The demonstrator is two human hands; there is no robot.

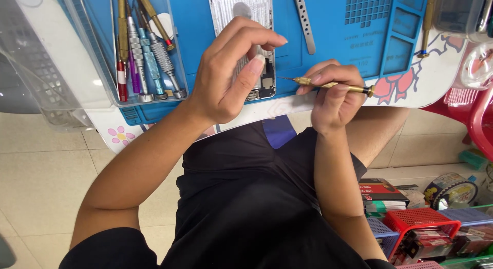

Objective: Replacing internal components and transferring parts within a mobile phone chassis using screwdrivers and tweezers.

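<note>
head view: an opened phone [259, 68] is pinned under the left hand [226, 79] so it lies steady beside the right hand [334, 94], whose fingers are closed on a brass screwdriver [334, 85].

Phone [241, 12] on mat [334, 38], screwdriver tray [172, 48] left, tweezers [304, 22] right

Both hands [228, 76] [334, 91] curled, fingers pinched

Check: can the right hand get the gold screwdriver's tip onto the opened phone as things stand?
Probably yes. The right hand holds the gold screwdriver with its tip just beside the opened phone; nothing lies between. The left hand covers the phone's middle, leaving the lower right corner exposed.
</note>
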